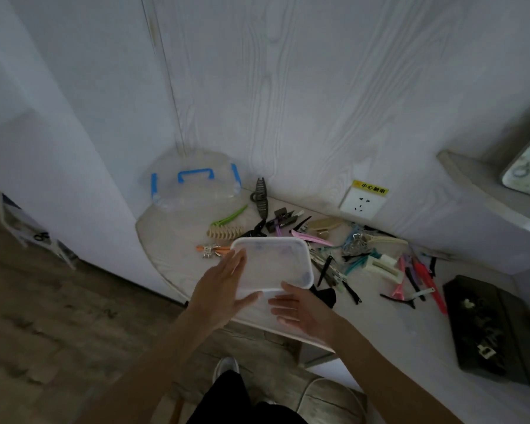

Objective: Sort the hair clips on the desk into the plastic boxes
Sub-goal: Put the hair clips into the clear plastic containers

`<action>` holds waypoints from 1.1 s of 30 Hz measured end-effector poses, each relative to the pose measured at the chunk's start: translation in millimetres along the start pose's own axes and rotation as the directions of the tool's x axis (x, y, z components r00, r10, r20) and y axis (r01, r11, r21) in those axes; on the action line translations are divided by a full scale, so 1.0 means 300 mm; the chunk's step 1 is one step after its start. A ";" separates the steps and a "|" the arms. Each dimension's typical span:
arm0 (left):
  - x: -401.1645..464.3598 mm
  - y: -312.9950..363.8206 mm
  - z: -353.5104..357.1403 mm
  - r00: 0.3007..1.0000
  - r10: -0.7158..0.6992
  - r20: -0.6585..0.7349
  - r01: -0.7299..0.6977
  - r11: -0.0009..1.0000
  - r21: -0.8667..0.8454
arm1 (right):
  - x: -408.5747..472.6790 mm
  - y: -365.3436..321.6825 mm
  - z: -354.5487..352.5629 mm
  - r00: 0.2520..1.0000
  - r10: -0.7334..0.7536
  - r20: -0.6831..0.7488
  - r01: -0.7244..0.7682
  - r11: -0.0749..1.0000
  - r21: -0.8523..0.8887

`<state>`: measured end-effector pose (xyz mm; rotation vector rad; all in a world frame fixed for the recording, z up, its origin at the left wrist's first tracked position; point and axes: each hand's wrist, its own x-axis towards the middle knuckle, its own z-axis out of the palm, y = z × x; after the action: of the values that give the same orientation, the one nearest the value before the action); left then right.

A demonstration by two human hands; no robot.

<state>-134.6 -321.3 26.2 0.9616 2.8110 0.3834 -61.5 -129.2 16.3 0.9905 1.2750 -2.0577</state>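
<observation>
We have both hands on a translucent white plastic box (273, 264) at the front edge of the desk (172, 258), near its rounded left corner. Our left hand (224, 289) lies flat along the box's left side with straight fingers, thumb reaching under the near rim; our right hand (303, 310) cups the near right corner with loosely spread fingers. Neither hand curls tightly round it, so we judge it steadied or carried on open palms. The box's long axis runs away from us and slightly to the right, and it looks empty, though its cloudy walls hide much.

The hair clips (364, 258) lie scattered just beyond and to the right of the box, stretching along the back edge toward the right. Our right hand is the nearer one to that heap; the orange clip (213, 250) and the beige comb clip (225, 232) beside the box's far left corner sit closer to our left hand.

A clear storage box with blue handle (193, 185) stands in the back left corner, apparently empty. A dark tray (496, 325) at the right front edge holds small pieces we cannot identify.
</observation>
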 end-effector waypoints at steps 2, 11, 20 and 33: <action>0.015 -0.022 -0.003 0.999 0.023 0.044 -0.024 1.000 0.018 | 0.004 -0.015 0.009 1.000 -0.019 -0.019 0.019 1.000 -0.006; 0.034 0.023 -0.009 0.993 0.074 0.087 -0.095 0.957 0.274 | -0.001 0.028 0.032 0.955 -0.173 -0.242 0.187 0.982 0.036; 0.043 0.013 -0.016 0.976 0.158 0.149 -0.201 0.919 0.338 | -0.059 0.090 0.014 0.777 -0.485 -0.401 0.421 0.874 -0.242; 0.161 -0.012 -0.116 0.846 -0.387 -0.366 0.099 0.790 -0.605 | -0.010 -0.086 -0.087 0.872 -0.412 -0.266 0.191 0.785 -0.589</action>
<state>-182.2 -300.8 55.7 0.3748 2.8495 1.4974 -70.6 -94.6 24.8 0.9731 2.2126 -1.5701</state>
